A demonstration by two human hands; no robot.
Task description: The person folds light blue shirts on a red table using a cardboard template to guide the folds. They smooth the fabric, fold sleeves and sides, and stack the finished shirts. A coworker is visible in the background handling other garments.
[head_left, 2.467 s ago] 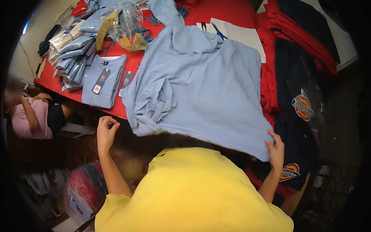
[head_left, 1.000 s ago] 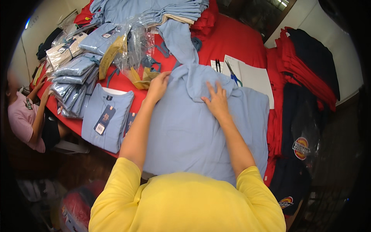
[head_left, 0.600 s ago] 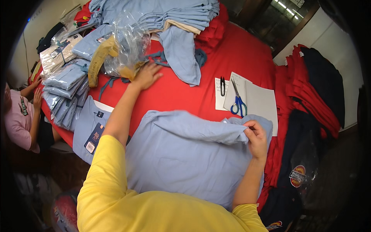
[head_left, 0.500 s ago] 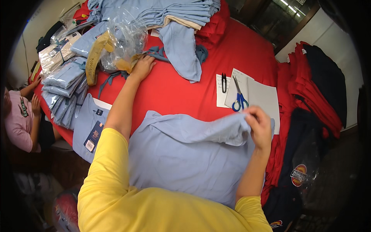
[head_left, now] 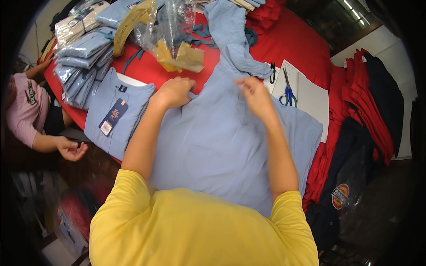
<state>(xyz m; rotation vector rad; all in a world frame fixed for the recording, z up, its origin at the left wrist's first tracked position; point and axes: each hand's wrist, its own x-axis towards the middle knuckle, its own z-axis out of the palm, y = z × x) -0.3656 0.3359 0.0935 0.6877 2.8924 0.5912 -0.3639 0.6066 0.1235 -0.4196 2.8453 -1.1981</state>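
A light blue shirt (head_left: 208,146) lies spread in front of me, one sleeve (head_left: 226,26) stretching toward the far side. At its upper left edge my left hand (head_left: 175,92) is closed on the cloth, though its fingertips are partly hidden. Over the upper right part hovers my right hand (head_left: 255,95), its fingers loosely bent and apart, with nothing visible in them. To the left sits a folded light blue shirt (head_left: 95,119) bearing a dark hang tag (head_left: 113,116). Beyond my left hand are clear plastic bags (head_left: 173,22) and yellowish tape pieces (head_left: 188,57).
Blue-handled scissors (head_left: 287,95) and black thread snips (head_left: 272,72) rest on white papers (head_left: 310,95) at right. Bagged shirts (head_left: 82,60) are stacked at left, by a person in pink (head_left: 31,102). Red garments (head_left: 361,97) hang over the right side.
My left hand has come back from the plastic bags to the shirt. My right hand has let go of the lifted cloth and moved left; the cloth now lies flatter. The person's hand at left has lowered.
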